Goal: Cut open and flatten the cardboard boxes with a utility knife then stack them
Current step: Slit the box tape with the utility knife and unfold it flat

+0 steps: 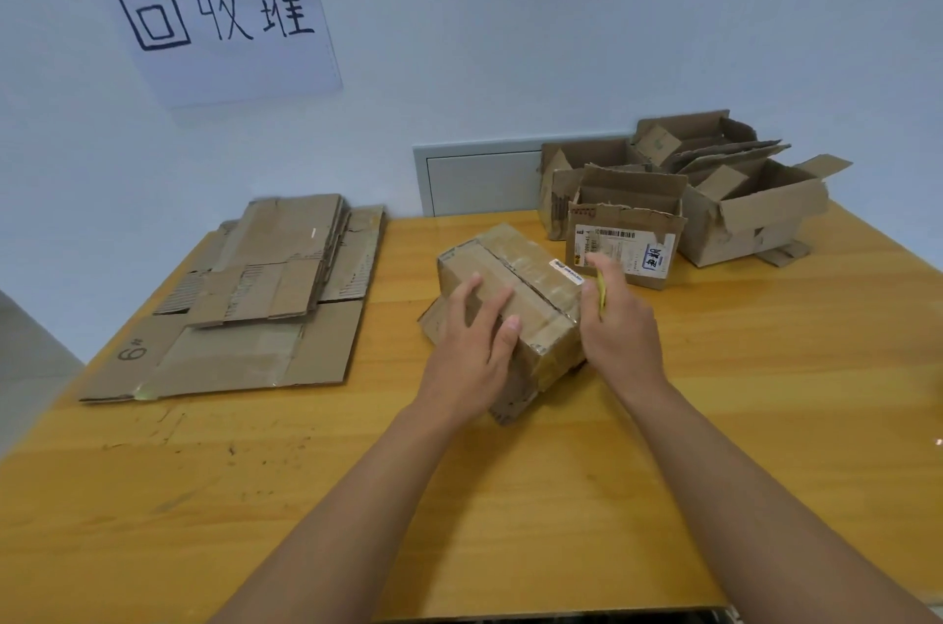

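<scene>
our left hand (472,342): fingers straight, pressed flat on top of the taped box (515,312). our right hand (620,325): curled round a yellow utility knife (601,289), at the box's right end. taped box: closed, sitting mid-table (459,496), a white label near its far right corner. left of the box: stack of flattened cardboard (255,302). behind and right of the box: cluster of opened boxes (684,205). on the wall, above the stack: handwritten paper sign (219,16).
</scene>
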A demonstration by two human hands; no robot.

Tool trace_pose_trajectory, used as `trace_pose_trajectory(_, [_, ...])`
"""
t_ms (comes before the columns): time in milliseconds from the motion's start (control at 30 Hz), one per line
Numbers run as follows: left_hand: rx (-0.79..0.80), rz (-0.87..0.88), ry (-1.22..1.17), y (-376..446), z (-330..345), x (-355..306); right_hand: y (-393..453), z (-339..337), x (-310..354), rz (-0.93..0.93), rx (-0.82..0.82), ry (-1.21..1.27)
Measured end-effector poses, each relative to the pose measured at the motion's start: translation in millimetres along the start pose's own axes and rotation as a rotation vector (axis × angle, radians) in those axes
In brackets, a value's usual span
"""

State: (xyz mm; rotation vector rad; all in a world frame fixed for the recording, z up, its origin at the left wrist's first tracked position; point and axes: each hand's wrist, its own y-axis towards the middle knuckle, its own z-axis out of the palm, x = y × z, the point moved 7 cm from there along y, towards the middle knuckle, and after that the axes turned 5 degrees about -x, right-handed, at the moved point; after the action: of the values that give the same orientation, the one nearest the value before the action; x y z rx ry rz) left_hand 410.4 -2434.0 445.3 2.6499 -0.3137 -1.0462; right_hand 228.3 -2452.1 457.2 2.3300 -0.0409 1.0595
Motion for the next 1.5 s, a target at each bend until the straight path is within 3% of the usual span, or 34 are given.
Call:
trace_pose_trajectory(133, [0.042,0.029,0.083,-1,8,7,-7,12,-11,0.069,0.094,-0.025])
trace_pose_trajectory(333, [-0.001,0.000,-0.034,4,-1,12,-6,13,-11,0.088,0.120,-0.034])
trace_pose_trajectory(467, [-0.013,0.059,0.061,-1,-1,6,-8,-2,-11,0.075,0.132,-0.092])
trace_pose_trajectory(633, [-0.195,0.216,0.181,-27,5,-4,-8,-7,-16,0.065,0.225,-0.141])
trace_pose_trajectory(767, [-0.289,0.240,0.318,-38,-12,-2,-10,10,-12,0.051,0.353,-0.087])
trace_pose_trajectory(933, [-0.235,0.232,0.496,-30,-23,-1,-6,25,-5,0.036,0.478,-0.127])
trace_pose_trajectory(1100, [-0.052,0.288,0.448,-1,-14,-17,-17,-5,8,-0.095,0.260,-0.028])
trace_pose_trajectory(1367, [0.008,0.414,0.423,-2,-5,-18,-50,-26,1,-0.335,0.225,0.011])
trace_pose_trajectory(1500, [0.092,0.439,0.370,-6,1,-21,-55,-19,-6,-0.289,0.284,0.024])
